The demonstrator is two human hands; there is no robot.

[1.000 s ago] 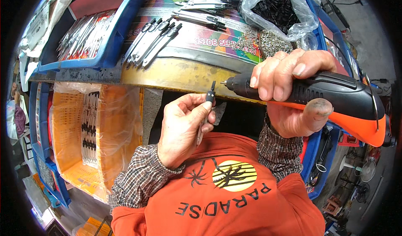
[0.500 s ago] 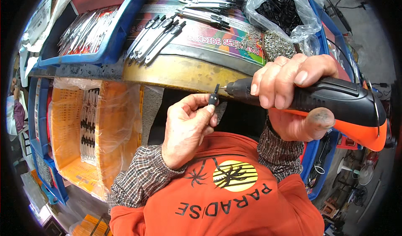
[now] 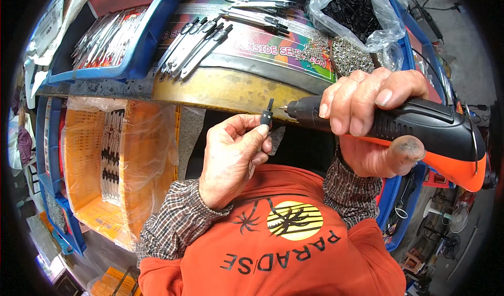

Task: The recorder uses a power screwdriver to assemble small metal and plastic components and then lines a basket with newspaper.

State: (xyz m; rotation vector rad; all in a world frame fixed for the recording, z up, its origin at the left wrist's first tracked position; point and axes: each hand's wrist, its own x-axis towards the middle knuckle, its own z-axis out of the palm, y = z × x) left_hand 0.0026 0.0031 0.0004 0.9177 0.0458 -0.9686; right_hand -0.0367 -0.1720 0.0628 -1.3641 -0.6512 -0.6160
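Observation:
My left hand (image 3: 233, 151) pinches a drawing compass by its small black head (image 3: 266, 117). The narrow handle tip points up, while the silvery legs run down mostly hidden behind my fingers. Wrapped round a black and orange electric screwdriver (image 3: 420, 120) is my right hand (image 3: 370, 112), its thumb beneath the body. The screwdriver's bit (image 3: 284, 108) points left at the compass head, with a small gap between them. Both hands are in front of the yellow table edge (image 3: 226, 88).
Finished-looking compasses (image 3: 194, 49) lie fanned on the table, with more behind. A pile of small screws (image 3: 349, 55) sits beside a clear bag of black parts (image 3: 352, 15). A blue bin (image 3: 134, 49) holds metal legs; an orange basket (image 3: 100, 209) stands below left.
The screwdriver and right hand have shifted slightly right, so its bit is a little farther from the compass head. The compass has turned slightly in my left hand.

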